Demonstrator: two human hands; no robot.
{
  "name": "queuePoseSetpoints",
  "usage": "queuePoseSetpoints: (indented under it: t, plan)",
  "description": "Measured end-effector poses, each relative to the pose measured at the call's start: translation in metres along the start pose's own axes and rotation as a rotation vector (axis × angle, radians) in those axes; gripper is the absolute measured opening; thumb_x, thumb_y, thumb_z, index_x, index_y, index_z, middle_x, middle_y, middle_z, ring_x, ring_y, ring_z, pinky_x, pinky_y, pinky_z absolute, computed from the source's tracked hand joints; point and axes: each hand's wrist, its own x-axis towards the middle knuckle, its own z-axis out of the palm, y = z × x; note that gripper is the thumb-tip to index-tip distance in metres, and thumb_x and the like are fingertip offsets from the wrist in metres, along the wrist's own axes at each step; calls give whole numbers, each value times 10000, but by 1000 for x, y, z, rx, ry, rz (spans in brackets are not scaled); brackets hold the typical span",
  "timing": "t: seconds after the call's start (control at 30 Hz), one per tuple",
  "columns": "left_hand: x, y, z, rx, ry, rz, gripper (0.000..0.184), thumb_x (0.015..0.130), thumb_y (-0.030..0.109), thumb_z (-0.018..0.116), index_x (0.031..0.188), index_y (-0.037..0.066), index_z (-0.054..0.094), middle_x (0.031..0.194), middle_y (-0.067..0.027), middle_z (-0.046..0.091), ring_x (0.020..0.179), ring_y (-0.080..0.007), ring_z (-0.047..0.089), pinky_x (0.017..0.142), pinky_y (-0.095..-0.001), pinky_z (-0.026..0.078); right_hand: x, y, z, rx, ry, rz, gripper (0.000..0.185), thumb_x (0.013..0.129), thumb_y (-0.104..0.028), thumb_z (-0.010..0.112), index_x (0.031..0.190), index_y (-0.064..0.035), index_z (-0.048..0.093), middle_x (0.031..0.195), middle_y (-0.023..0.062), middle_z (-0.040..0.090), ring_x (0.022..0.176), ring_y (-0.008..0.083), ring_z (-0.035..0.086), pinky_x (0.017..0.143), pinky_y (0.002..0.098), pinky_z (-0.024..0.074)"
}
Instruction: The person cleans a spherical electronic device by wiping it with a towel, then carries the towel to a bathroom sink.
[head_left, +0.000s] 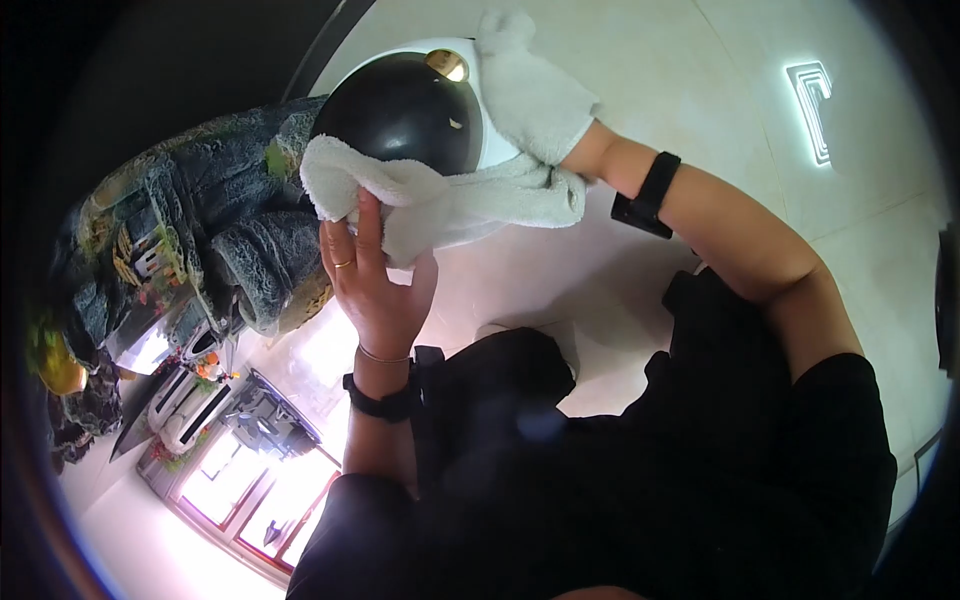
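A white towel (430,200) with a soft, fuzzy pile lies at 11 o'clock from the picture's centre, bunched at one end and rolled at the other, across the near edge of a glossy black dome (385,115). The dome is smooth and rounded, set in a hard white shell (490,140), with a shiny gold disc (447,65) at its 1 o'clock.

The left hand (375,290), at 9 o'clock, has its fingers (369,225) clamped on the towel's bunched end. The right hand (540,105), just past 12 o'clock, is wrapped in a fuzzy white cloth (515,80) beside the shell; its fingers are hidden, so I cannot tell whether they are apart or together. Nor can I tell whether cloth and towel are one piece.

From 9 to 10 o'clock, a craggy grey rockery (265,255) stands close beside the dome, with a small model house (150,262) and bits of greenery set among its ridges. Bright windows (225,480) lie between 7 and 8 o'clock. The pale, polished floor (720,110) shows a glowing light reflection (812,110) at 2 o'clock.
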Motion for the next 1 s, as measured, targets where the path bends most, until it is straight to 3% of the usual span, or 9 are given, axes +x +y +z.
queuePoseSetpoints:
  t: [0.1,0.17,0.4,0.47,0.57,0.77,0.87,0.93,1.0]
  plan:
    - [1,2,1,30,-32,-19,766,610,166,692,1328,80,440,1309,-231,407,1174,-438,395,994,-485,331,-4,-9,-10,-510,112,-228,200,652,-126,559,723,40,643,775,232,604,682,350,586,628,410,481]
    - [3,5,-2,17,-41,-17,718,661,154,687,1322,46,429,1295,-231,416,1203,-421,391,1008,-491,322,2,-29,-17,248,-41,403,226,659,-133,563,754,54,647,745,195,618,648,327,607,613,423,489]
    - [4,2,2,1,8,14,763,614,171,678,1332,82,436,1269,-234,424,1150,-441,405,981,-494,342,-6,6,-19,-285,-427,-28,171,829,-57,436,987,-3,470,781,198,581,709,401,589,633,444,485]
    - [4,7,-3,26,-33,-7,727,653,145,697,1320,42,426,1132,-201,466,1097,-400,438,945,-480,360,-3,-26,-25,324,-203,356,223,822,-56,446,1032,15,473,783,205,574,713,453,557,656,450,476]
    - [1,4,0,1,-37,-27,757,622,162,691,1326,64,432,1207,-212,447,1123,-424,422,967,-481,351,-9,22,19,327,33,153,193,777,-62,503,935,45,523,750,220,584,664,382,585,642,415,498]
    - [-4,3,2,3,-22,-15,755,606,169,680,1321,85,452,1312,-229,402,1181,-442,389,990,-484,337,-4,-4,-25,-88,-231,-187,138,716,-67,549,786,45,591,712,204,588,599,312,614,566,431,500]
    - [3,3,4,3,14,-22,739,618,165,678,1319,85,456,1323,-229,395,1186,-444,387,996,-486,331,5,-3,-40,542,-80,80,222,821,-86,471,987,63,477,847,226,587,735,387,597,689,431,497]
    - [0,2,3,19,1,-13,738,621,165,680,1320,87,456,1329,-232,389,1189,-445,385,1000,-487,328,17,-10,-36,58,-383,329,165,814,-74,456,934,39,457,812,245,600,728,401,608,660,464,494]
    - [1,1,4,16,-6,-18,746,616,165,683,1322,87,455,1329,-236,388,1199,-441,379,1004,-484,325,22,-33,-51,165,-332,368,142,812,-71,460,912,29,447,815,258,600,741,409,609,674,471,491]
